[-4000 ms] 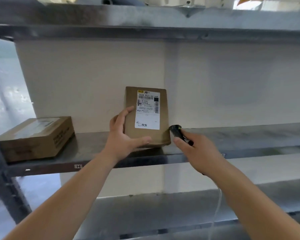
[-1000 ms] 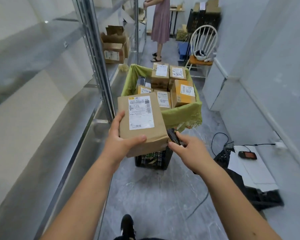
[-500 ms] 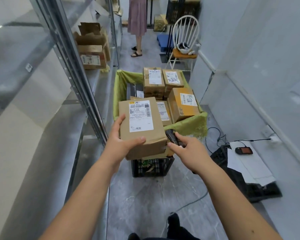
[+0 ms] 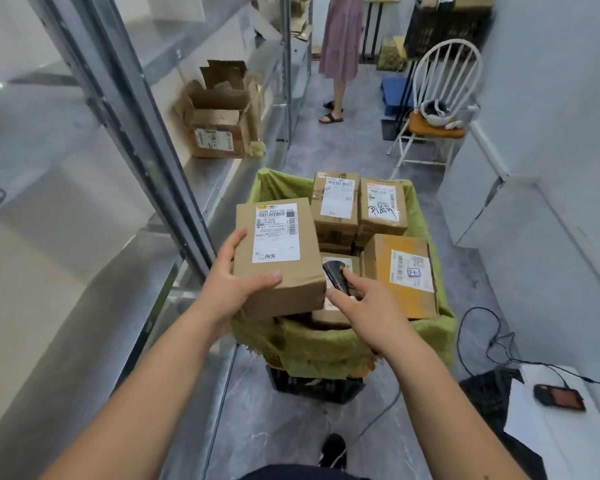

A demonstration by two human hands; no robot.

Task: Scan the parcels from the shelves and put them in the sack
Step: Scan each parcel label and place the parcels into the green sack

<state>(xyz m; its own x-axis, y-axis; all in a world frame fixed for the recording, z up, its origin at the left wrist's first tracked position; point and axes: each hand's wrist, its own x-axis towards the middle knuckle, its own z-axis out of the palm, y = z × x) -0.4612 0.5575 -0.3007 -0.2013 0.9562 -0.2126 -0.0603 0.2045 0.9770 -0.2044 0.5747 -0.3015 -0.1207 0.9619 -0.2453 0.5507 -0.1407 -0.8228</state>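
Note:
My left hand [image 4: 234, 284] grips a brown cardboard parcel [image 4: 284, 282] by its near left corner, label facing up, above the front left of the green sack [image 4: 326, 344]. The sack lines a black crate [image 4: 312, 388] on the floor and holds several labelled parcels, among them an orange-brown one [image 4: 400, 275] at the right. My right hand [image 4: 371, 310] holds a small black scanner [image 4: 335, 277] right beside the parcel's near right corner.
Metal shelving [image 4: 146, 109] runs along the left with an opened carton [image 4: 222, 123] on it. A person in a pink skirt [image 4: 338, 39] stands down the aisle near a white chair [image 4: 437, 105]. Cables and a handheld device [image 4: 558, 396] lie on the floor at right.
I have turned from the shelf to the aisle, carrying the parcel. Over the last second the sack has come closer and the parcel now hangs over its front left edge.

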